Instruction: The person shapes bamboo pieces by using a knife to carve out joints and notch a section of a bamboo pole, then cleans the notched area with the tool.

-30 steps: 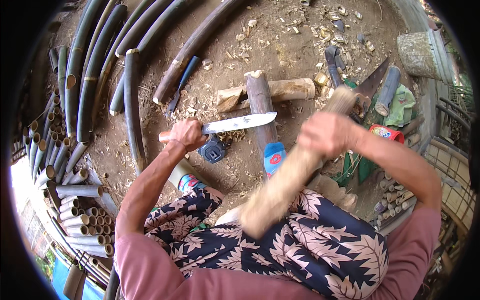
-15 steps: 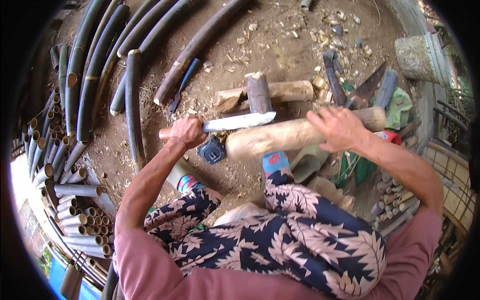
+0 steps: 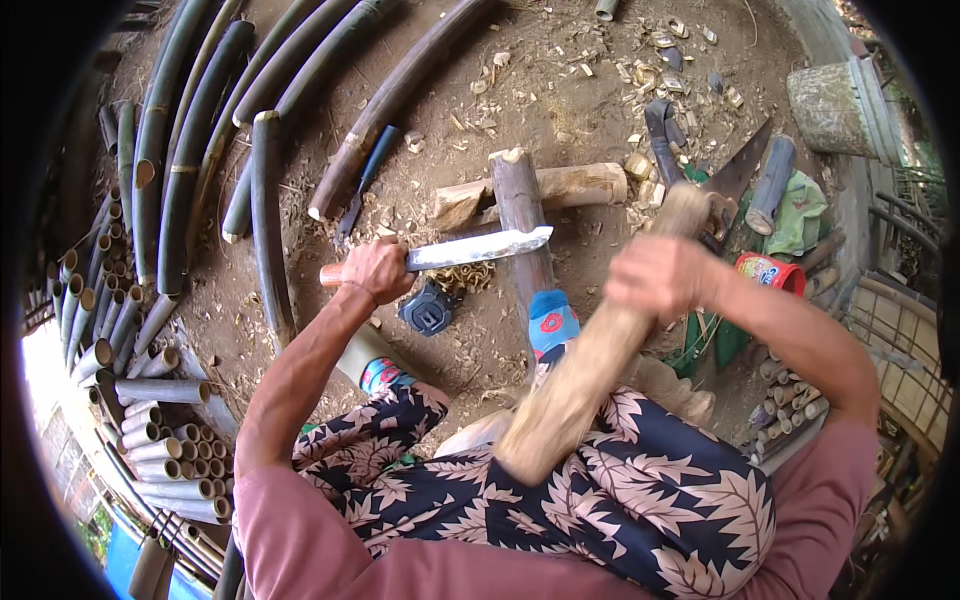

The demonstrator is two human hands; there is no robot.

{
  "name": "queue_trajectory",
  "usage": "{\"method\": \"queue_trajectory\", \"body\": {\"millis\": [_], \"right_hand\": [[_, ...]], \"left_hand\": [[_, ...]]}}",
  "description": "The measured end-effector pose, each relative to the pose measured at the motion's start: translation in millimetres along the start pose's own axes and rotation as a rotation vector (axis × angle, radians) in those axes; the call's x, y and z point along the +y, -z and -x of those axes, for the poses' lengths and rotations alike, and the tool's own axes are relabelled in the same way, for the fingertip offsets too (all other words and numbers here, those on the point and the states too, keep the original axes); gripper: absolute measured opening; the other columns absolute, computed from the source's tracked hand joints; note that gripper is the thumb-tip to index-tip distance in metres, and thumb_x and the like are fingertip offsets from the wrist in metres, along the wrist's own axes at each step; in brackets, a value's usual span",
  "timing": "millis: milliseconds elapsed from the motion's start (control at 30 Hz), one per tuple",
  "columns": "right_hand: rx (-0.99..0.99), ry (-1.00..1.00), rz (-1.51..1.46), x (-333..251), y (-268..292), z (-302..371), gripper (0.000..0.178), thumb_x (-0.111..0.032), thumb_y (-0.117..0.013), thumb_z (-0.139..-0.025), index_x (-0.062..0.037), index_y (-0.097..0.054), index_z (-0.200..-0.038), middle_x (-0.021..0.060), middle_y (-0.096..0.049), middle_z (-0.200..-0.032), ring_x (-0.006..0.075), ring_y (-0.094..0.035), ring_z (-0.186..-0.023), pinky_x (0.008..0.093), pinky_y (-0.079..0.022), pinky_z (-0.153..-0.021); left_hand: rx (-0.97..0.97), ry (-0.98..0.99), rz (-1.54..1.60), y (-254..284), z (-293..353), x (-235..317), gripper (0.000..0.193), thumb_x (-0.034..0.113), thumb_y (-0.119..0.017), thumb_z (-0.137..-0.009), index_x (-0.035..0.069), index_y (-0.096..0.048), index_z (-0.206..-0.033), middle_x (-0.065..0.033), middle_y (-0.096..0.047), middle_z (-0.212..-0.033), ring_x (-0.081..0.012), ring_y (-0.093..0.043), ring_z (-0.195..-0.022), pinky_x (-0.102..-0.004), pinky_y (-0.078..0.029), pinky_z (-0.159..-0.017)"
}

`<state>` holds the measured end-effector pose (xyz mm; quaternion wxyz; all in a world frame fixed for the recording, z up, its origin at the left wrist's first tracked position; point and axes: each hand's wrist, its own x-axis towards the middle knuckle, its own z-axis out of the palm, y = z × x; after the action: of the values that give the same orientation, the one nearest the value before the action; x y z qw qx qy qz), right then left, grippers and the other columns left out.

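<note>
My left hand is closed round the wooden handle of a machete, whose blade points right. The tip end of the blade crosses over a short dark pole; I cannot tell whether they touch. This pole lies across a pale split log, and my foot in a blue patterned sock rests by its near end. My right hand grips a thick pale wooden billet near its upper part. The billet is tilted, its lower end over my lap.
Long bamboo poles lie at the far left, above stacked cut pieces. A dark blue tape measure sits below the machete. To the right are a saw, a red tub, a green cloth and a bucket.
The billet has swung from lying nearly level beside the blade to a steep slant, its left end now down over my lap. My left hand and the machete have barely moved.
</note>
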<state>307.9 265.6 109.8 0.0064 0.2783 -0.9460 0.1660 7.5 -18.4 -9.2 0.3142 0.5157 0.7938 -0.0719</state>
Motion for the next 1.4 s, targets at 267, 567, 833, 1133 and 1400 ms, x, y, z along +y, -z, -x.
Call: {"method": "queue_trajectory", "body": {"millis": [267, 567, 833, 1133, 1400], "right_hand": [[-0.096, -0.204, -0.147, -33, 10, -13, 0.060, -0.031, -0.077, -0.060, -0.0051, -0.056, -0.110, 0.0089, -0.061, -0.084, 0.0266, -0.065, -0.072, 0.0380, -0.056, -0.064], [-0.313, -0.442, -0.156, -40, 21, -18, 0.056, -0.032, -0.078, -0.062, -0.0029, -0.058, -0.105, 0.0131, -0.065, -0.090, 0.0280, -0.067, -0.081, 0.0387, -0.058, -0.071], [-0.318, -0.636, 0.084, 1, 23, -7, 0.063, -0.040, -0.081, -0.065, -0.0049, -0.054, -0.109, 0.0132, -0.064, -0.088, 0.0301, -0.066, -0.079, 0.0403, -0.056, -0.069], [-0.403, -0.580, 0.286, 25, 7, 9, 0.055, -0.035, -0.081, -0.060, -0.0039, -0.060, -0.101, 0.0112, -0.063, -0.083, 0.0286, -0.065, -0.078, 0.0388, -0.056, -0.066], [-0.379, -0.611, 0.231, 29, -3, 6, 0.054, -0.024, -0.075, -0.070, -0.0044, -0.055, -0.115, 0.0136, -0.065, -0.092, 0.0283, -0.068, -0.083, 0.0397, -0.055, -0.069]], "left_hand": [[0.052, -0.041, -0.012, -12, 5, -14, 0.021, 0.024, -0.063, -0.074, 0.007, -0.072, -0.081, -0.0151, -0.069, -0.088, -0.0344, -0.069, -0.079, -0.0448, -0.057, -0.072], [0.064, -0.057, -0.026, -3, 14, -8, 0.025, 0.027, -0.059, -0.077, 0.006, -0.071, -0.080, -0.0143, -0.069, -0.087, -0.0325, -0.069, -0.079, -0.0444, -0.057, -0.073], [-0.085, 0.041, -0.016, 6, 6, -6, 0.026, 0.027, -0.058, -0.076, 0.005, -0.071, -0.079, -0.0193, -0.070, -0.086, -0.0352, -0.070, -0.081, -0.0466, -0.056, -0.074], [0.020, -0.034, -0.057, 2, -2, -13, 0.023, 0.029, -0.060, -0.079, 0.007, -0.069, -0.077, -0.0134, -0.068, -0.079, -0.0325, -0.068, -0.073, -0.0457, -0.056, -0.069], [-0.045, 0.001, -0.049, 15, -6, -7, 0.026, 0.029, -0.063, -0.076, 0.005, -0.070, -0.085, -0.0158, -0.069, -0.095, -0.0350, -0.070, -0.083, -0.0461, -0.057, -0.075]]}}
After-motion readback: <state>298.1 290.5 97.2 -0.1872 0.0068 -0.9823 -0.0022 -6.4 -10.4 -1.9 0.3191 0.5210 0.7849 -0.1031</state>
